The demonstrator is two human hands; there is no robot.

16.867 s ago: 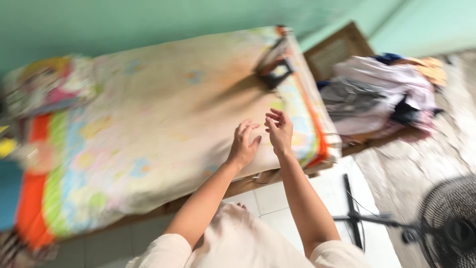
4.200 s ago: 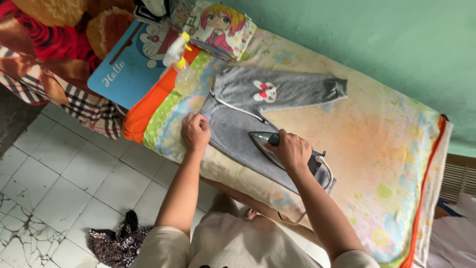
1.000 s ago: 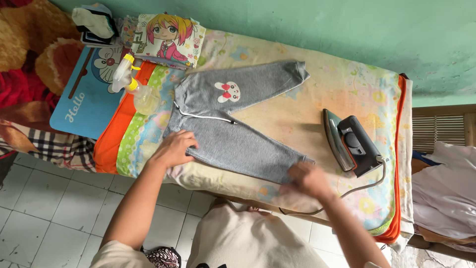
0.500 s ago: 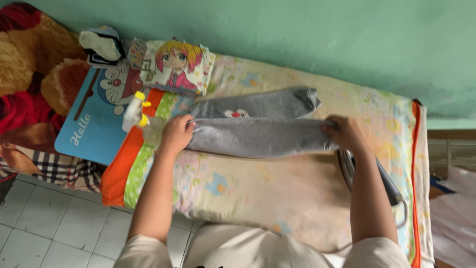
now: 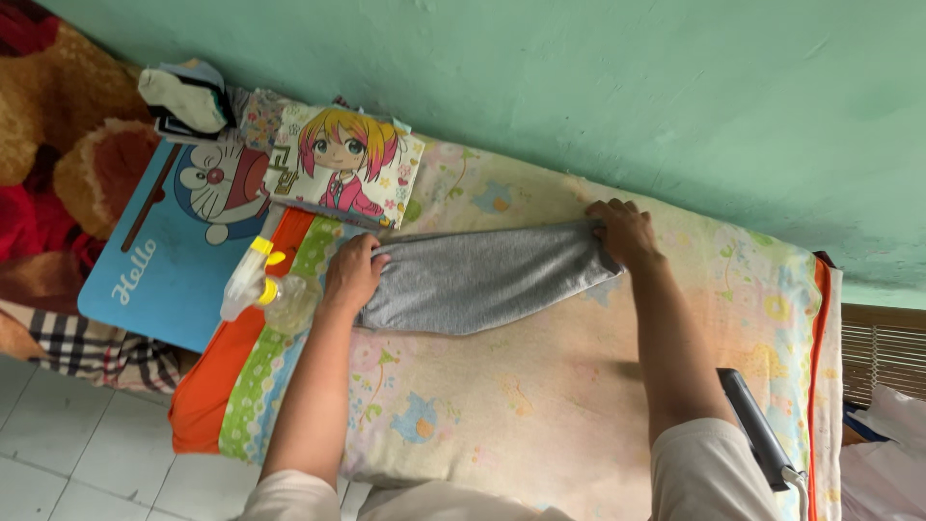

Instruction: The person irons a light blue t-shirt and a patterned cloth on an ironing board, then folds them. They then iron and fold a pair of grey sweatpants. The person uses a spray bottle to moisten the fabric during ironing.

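the pants (image 5: 477, 278), earlier spread open with both legs showing, were folded leg over leg. the right hand (image 5: 625, 232) had left the iron (image 5: 757, 431) and moved to the cuffs.

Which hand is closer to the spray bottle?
The left hand. It rests on the waist end of the grey pants, just right of the spray bottle. The right hand is at the pants' far end.
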